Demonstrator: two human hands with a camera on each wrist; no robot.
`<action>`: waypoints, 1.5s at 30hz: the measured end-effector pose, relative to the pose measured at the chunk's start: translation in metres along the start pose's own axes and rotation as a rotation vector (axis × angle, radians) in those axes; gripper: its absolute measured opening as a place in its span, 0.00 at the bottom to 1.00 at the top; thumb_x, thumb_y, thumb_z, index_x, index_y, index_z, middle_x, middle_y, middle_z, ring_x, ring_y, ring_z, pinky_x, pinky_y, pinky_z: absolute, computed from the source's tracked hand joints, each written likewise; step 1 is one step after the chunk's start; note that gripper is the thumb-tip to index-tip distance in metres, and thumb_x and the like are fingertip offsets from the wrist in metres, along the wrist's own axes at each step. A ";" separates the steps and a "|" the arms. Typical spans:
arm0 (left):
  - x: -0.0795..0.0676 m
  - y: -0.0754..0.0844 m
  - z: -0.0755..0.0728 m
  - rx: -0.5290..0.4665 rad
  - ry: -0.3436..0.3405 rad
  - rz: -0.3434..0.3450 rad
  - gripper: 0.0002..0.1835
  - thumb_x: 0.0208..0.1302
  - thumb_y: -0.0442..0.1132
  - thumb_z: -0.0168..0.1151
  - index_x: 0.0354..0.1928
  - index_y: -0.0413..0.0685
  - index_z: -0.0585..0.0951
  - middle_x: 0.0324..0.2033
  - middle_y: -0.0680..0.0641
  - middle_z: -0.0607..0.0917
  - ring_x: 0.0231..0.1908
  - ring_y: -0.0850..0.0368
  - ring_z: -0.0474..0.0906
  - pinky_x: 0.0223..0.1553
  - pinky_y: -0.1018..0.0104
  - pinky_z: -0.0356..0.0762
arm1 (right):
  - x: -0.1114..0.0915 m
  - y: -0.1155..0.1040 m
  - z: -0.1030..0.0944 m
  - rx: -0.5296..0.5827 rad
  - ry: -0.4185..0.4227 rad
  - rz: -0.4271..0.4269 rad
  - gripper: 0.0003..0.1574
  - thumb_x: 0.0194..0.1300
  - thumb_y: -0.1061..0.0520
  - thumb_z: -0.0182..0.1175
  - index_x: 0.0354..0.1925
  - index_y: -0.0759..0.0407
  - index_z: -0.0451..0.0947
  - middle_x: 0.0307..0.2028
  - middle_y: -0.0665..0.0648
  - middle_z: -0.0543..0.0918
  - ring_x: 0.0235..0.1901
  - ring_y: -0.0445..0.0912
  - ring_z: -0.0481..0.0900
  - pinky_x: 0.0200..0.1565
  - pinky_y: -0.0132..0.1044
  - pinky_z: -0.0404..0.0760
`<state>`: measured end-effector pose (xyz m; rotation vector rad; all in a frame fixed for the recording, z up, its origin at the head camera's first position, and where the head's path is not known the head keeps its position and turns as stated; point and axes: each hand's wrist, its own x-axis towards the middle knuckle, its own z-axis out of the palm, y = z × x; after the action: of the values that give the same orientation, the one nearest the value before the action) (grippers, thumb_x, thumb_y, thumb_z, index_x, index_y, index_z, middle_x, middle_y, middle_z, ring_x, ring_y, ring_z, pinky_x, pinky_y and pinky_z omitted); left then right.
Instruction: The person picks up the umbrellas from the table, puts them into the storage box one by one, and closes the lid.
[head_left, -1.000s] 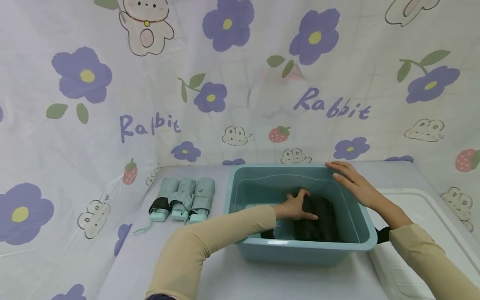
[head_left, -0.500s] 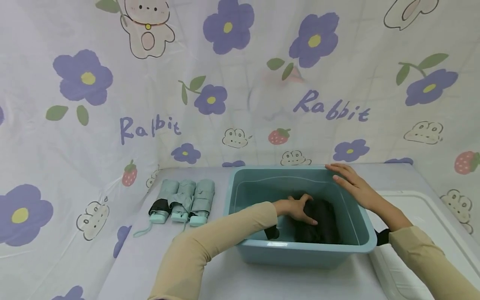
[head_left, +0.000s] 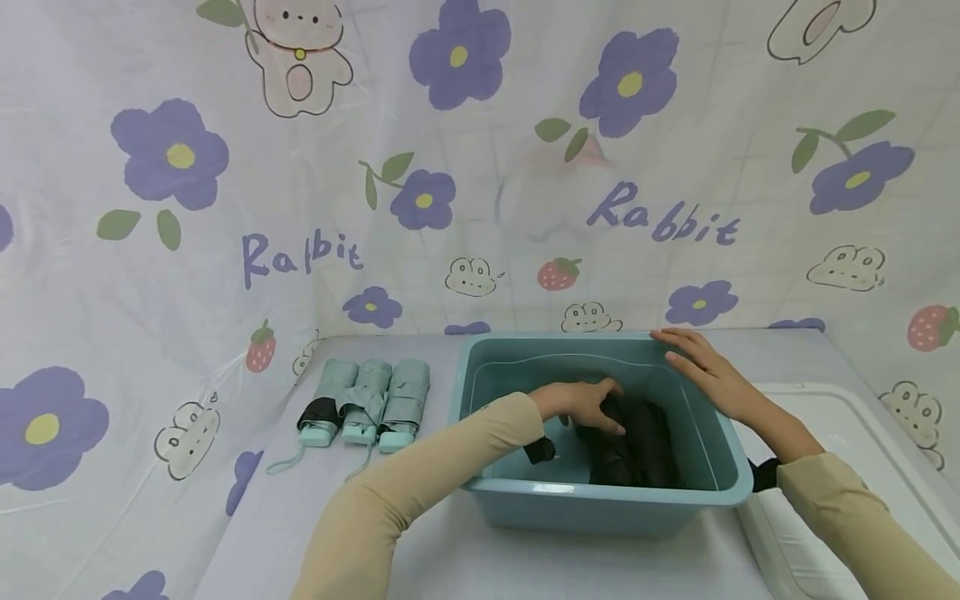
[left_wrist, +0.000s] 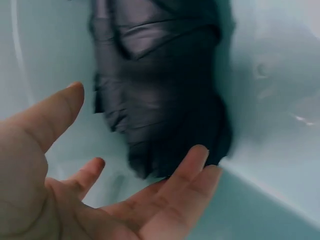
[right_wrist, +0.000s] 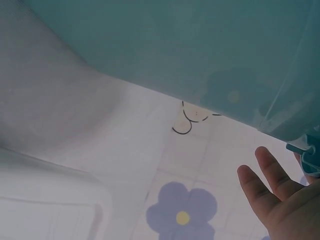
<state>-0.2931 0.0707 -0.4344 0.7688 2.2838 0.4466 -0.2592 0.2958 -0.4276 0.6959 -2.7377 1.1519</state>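
Inside the blue-green plastic bin (head_left: 480, 392), two black folded umbrellas lie side by side at the right, one umbrella (head_left: 654, 446) against the right wall and the other umbrella (head_left: 611, 462) left of it. My left hand (head_left: 583, 403) reaches in over the left one and hides its far end. In the left wrist view the fingers (left_wrist: 187, 192) are spread, fingertips right at the end of a dark folded umbrella (left_wrist: 165, 85), not curled round it. My right hand (head_left: 708, 371) rests on the bin's rim at the back right corner, fingers extended.
Three pale teal folded umbrellas (head_left: 367, 404) lie in a row on the white table (head_left: 442, 550), left of the bin. A white lid (head_left: 817, 417) lies on the table at the right. A flower-printed curtain (head_left: 495, 233) hangs behind.
My left hand has shifted slightly left and up, off the black umbrellas, so more of them shows. My right hand has stayed at the rim.
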 end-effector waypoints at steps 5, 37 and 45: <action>-0.010 -0.001 -0.007 -0.052 -0.005 0.035 0.36 0.63 0.55 0.57 0.68 0.60 0.54 0.68 0.46 0.60 0.58 0.51 0.69 0.45 0.55 0.77 | -0.001 0.002 0.001 0.002 -0.002 -0.004 0.27 0.74 0.54 0.40 0.67 0.61 0.57 0.66 0.67 0.55 0.63 0.67 0.52 0.52 0.72 0.55; -0.067 -0.013 -0.048 -0.117 0.236 0.244 0.27 0.66 0.52 0.53 0.64 0.53 0.64 0.58 0.43 0.73 0.58 0.53 0.70 0.50 0.64 0.73 | 0.000 0.002 0.000 0.009 0.000 0.021 0.28 0.74 0.52 0.39 0.68 0.61 0.56 0.66 0.67 0.54 0.64 0.67 0.51 0.54 0.73 0.52; -0.083 -0.029 -0.061 -0.181 0.289 0.254 0.28 0.66 0.52 0.54 0.65 0.52 0.63 0.60 0.43 0.72 0.57 0.51 0.71 0.51 0.61 0.73 | -0.001 0.003 0.001 0.004 0.015 0.013 0.28 0.74 0.52 0.40 0.68 0.60 0.57 0.66 0.67 0.54 0.64 0.67 0.51 0.54 0.73 0.52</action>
<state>-0.2973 -0.0101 -0.3642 0.9568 2.3716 0.9219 -0.2597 0.2973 -0.4304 0.6685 -2.7320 1.1609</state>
